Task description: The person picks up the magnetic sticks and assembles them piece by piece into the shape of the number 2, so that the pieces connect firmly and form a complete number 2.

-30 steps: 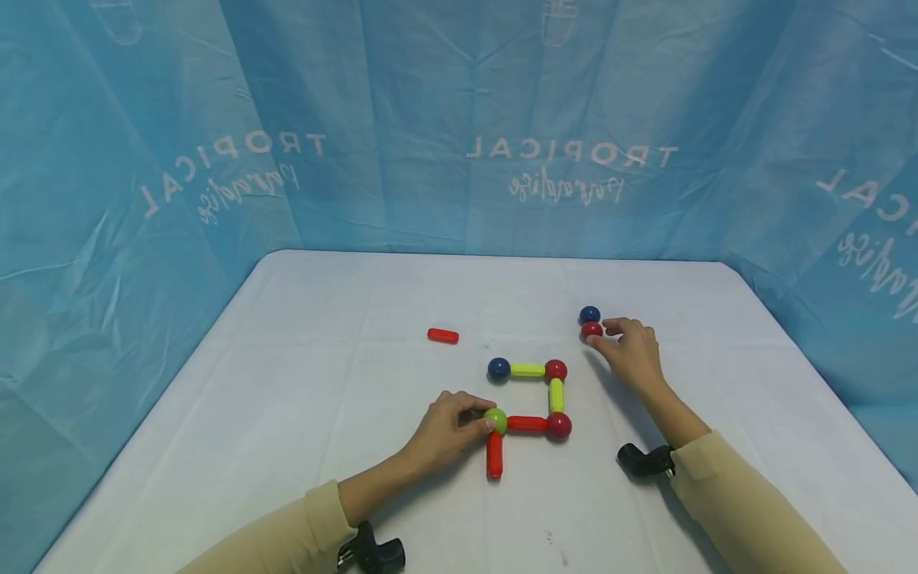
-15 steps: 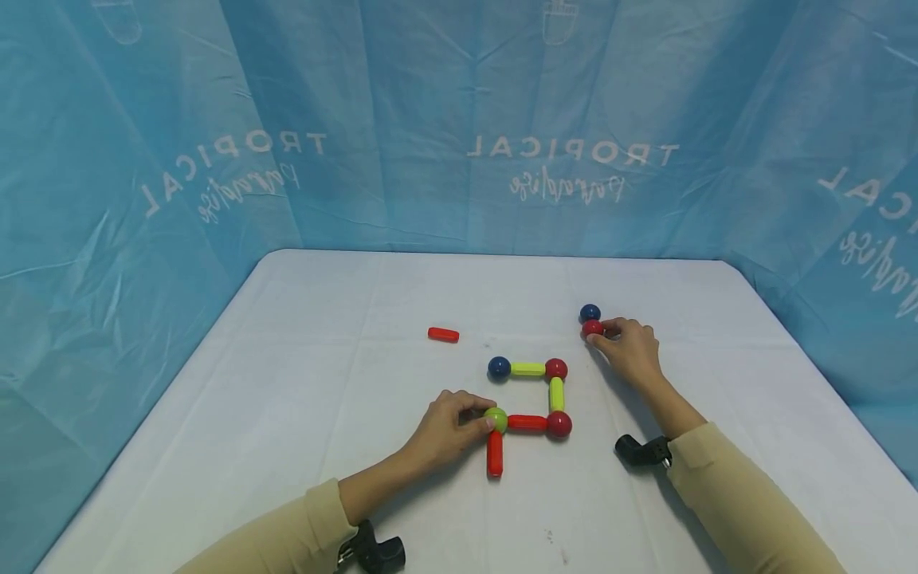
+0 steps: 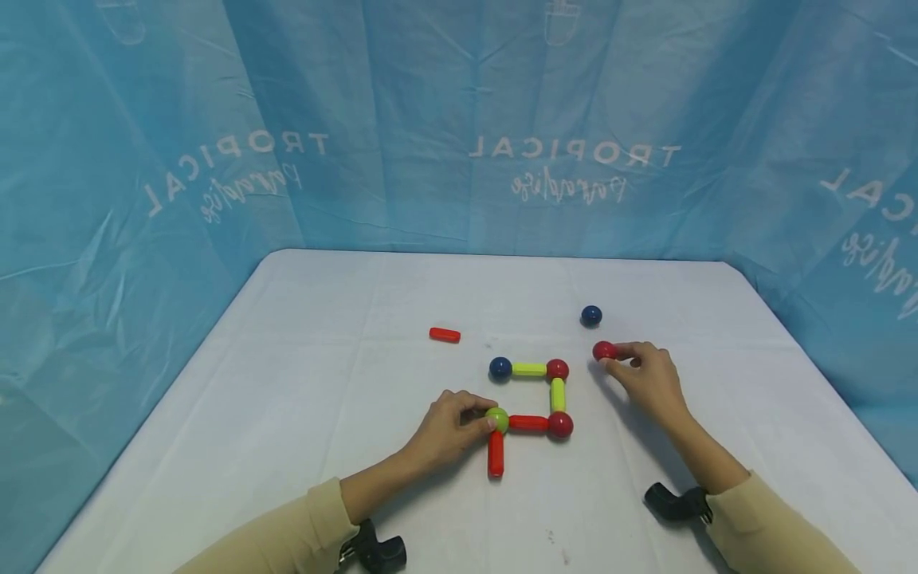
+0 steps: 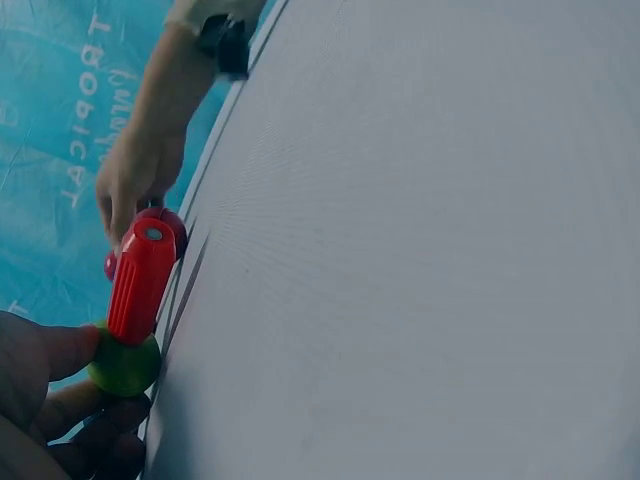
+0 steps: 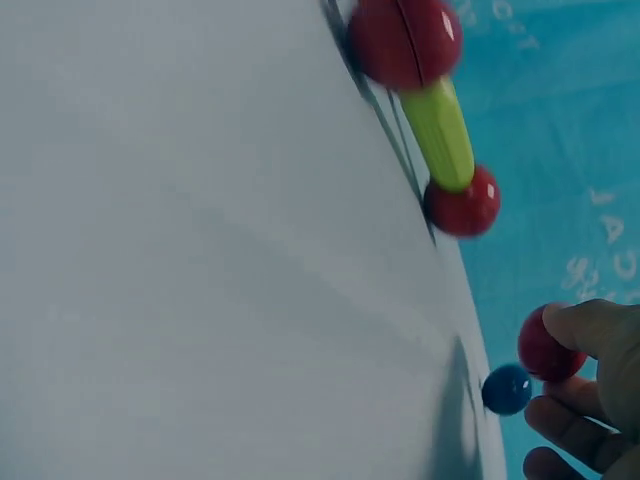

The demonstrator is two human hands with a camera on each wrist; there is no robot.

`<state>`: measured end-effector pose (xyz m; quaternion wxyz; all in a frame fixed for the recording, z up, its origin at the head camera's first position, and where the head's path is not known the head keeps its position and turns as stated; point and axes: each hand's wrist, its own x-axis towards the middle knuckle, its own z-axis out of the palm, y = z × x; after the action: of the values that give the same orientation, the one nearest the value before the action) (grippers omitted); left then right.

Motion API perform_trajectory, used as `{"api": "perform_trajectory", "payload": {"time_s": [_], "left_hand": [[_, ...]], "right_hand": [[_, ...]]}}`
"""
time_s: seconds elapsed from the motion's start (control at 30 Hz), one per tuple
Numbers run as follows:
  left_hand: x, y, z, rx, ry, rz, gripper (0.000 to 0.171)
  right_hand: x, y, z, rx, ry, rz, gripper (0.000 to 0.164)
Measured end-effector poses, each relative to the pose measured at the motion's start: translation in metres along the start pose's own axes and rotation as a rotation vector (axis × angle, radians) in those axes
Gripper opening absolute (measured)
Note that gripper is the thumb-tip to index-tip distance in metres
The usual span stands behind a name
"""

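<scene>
Between thumb and fingers my left hand point(image 3: 448, 429) pinches a green ball point(image 3: 498, 419) on the table. Two red rods join this ball: one point(image 3: 496, 456) points toward me, the other point(image 3: 528, 423) runs right to a red ball point(image 3: 560, 425). From there a yellow-green rod point(image 3: 558, 395) leads to another red ball point(image 3: 557, 369), then a second yellow-green rod point(image 3: 529, 370) reaches a dark blue ball point(image 3: 500, 367). My right hand point(image 3: 649, 381) pinches a loose red ball point(image 5: 548, 343), apart from a second blue ball point(image 3: 591, 316) farther back.
A single red rod point(image 3: 445, 335) lies on the white-covered table point(image 3: 344, 303), behind and left of the joined pieces. Blue printed sheeting point(image 3: 416, 96) hangs around the table's back and sides. Black wrist-worn devices point(image 3: 677, 504) sit under both sleeves.
My right hand has taken the red ball away from beside the loose blue ball, bringing it nearer and slightly right. The left hand keeps its hold on the green ball.
</scene>
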<state>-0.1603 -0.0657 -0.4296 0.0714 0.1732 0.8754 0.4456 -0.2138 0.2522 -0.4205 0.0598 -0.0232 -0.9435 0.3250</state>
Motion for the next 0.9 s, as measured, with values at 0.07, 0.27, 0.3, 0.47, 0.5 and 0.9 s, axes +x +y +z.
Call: {"api": "perform_trajectory", "payload": {"time_s": [0.07, 0.27, 0.3, 0.47, 0.5, 0.9], "left_hand": [[0.000, 0.000, 0.000, 0.002, 0.000, -0.006, 0.029], [0.000, 0.001, 0.000, 0.005, 0.001, -0.013, 0.029], [0.000, 0.001, 0.000, 0.005, 0.000, -0.011, 0.029], [0.000, 0.002, -0.001, 0.004, -0.002, -0.013, 0.029], [0.000, 0.002, -0.001, 0.004, -0.002, -0.013, 0.029], [0.000, 0.002, -0.001, 0.021, 0.002, -0.010, 0.029]], "right_hand": [[-0.019, -0.002, -0.003, 0.006, -0.001, -0.029, 0.048], [-0.077, -0.015, 0.001, 0.007, 0.049, -0.110, 0.038], [-0.085, -0.017, 0.003, 0.007, 0.064, -0.128, 0.037], [-0.118, -0.029, 0.016, 0.011, 0.066, -0.192, 0.032], [-0.122, -0.032, 0.019, 0.016, 0.052, -0.197, 0.032], [-0.149, -0.060, 0.050, 0.038, -0.141, -0.285, 0.035]]}}
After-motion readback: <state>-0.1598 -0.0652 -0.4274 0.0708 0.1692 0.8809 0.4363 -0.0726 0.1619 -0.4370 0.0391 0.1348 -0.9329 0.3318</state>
